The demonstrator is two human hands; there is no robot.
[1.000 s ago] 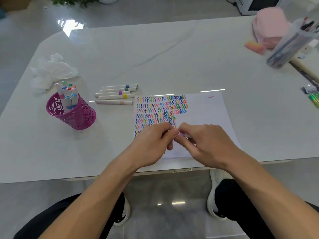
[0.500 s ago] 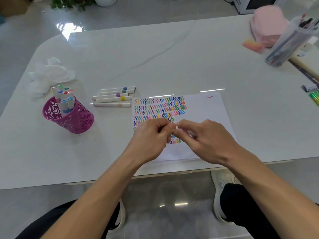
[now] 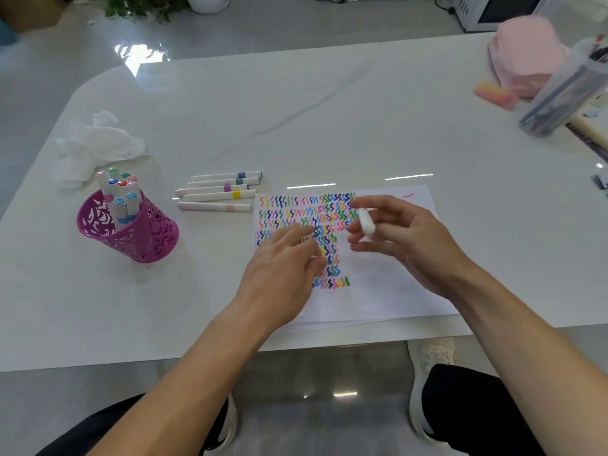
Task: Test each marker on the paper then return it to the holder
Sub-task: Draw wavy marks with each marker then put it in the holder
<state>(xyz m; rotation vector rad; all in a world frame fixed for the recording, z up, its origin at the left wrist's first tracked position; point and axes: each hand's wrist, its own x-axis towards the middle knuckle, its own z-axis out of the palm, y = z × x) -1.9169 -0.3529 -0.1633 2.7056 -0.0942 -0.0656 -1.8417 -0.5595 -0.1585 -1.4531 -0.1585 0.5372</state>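
Observation:
A white sheet of paper point(image 3: 378, 291) lies near the table's front edge, its left half filled with rows of coloured squiggles. My right hand point(image 3: 411, 245) hovers over the sheet and pinches a short white marker point(image 3: 366, 221) between thumb and fingers. My left hand point(image 3: 283, 274) hangs over the squiggles with relaxed fingers and nothing visible in it. At the left stands a magenta cut-out holder point(image 3: 144, 238) with several markers upright inside. Several loose markers point(image 3: 217, 192) lie in a row between holder and paper.
A crumpled white tissue point(image 3: 95, 143) lies behind the holder. At the far right are a pink cloth bundle point(image 3: 523, 54), a pink eraser point(image 3: 495, 93) and a tilted clear tub of pens point(image 3: 566, 90). My knees and shoes show below the table edge.
My hands were pressed together on the marker over the paper's lower part. They have come apart; the right hand has lifted up and right with the marker, and the left has let go.

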